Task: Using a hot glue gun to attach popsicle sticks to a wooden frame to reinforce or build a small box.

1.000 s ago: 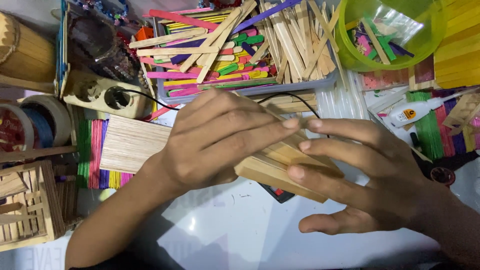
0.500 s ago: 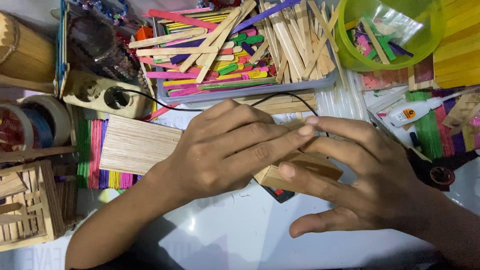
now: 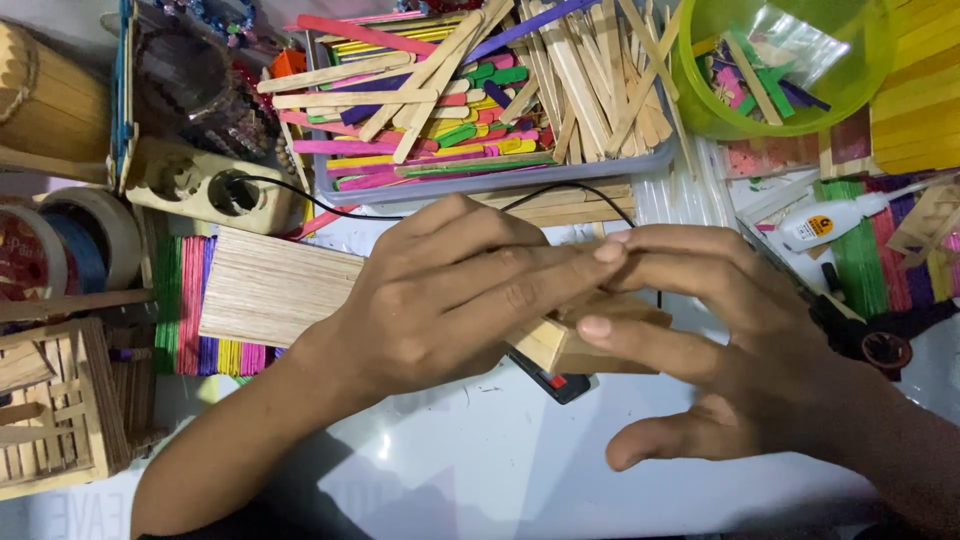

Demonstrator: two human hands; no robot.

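**Two hands pressed around a small block of craft sticks**

Head view: the left hand [image 3: 440,300] lies palm down over a small wooden block [image 3: 585,340], a pale, boxy piece built from flat craft sticks, held just above the smooth white table [image 3: 480,460]. Its fingers are stretched long and close together, curled lightly over the block's top so most of it is hidden. The right hand [image 3: 730,340] meets it from the other side; its fingers bend around the block's far end and lower edge, the thumb spread loose below. The fingertips of both hands touch above the block.

Behind the hands sits a clear plastic tray [image 3: 500,180] heaped with flat sticks, some bare wood, some painted pink, green, yellow and purple. To its right stands a glossy green bowl [image 3: 860,80] holding a few more. A flat panel of plain sticks [image 3: 270,290] lies beside the left wrist, over a striped coloured mat. A glue bottle [image 3: 830,220] rests on the right, rolls of tape [image 3: 70,240] on the left, and a slatted wooden crate [image 3: 50,420] in the lower left corner.
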